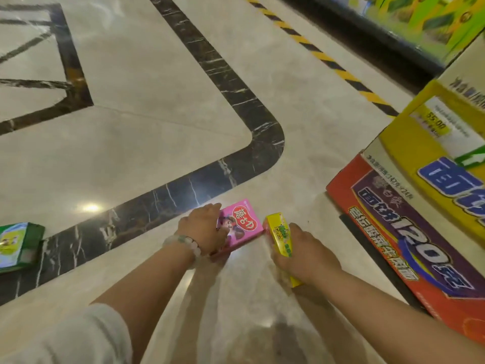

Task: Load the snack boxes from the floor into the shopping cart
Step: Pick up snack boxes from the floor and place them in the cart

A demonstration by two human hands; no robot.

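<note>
Left hand [203,228]: fingers curled over the near left edge of the pink box [240,225], grasping it; a pale bead bracelet [183,244] sits on the wrist. Pink box: lies flat on the floor [147,122], near centre, printed face up. Right hand [304,254]: fingers wrapped around the yellow box [279,236], grasping it, with the far end of the box jutting beyond the fingers and a near corner showing below the palm. Yellow box: just right of the pink box, tilted on its edge; whether it touches the floor cannot be told. Green box [17,246]: at the left edge on the floor, well apart from both hands, partly over the dark marble band [236,85]. Floor: pale polished marble, with a yellow-and-black hazard stripe [322,57] running far right. Large cartons: a red-and-purple carton [409,245] at right, a yellow carton [435,143] above it bearing a price label. White sleeve [76,337]: near left corner.
</note>
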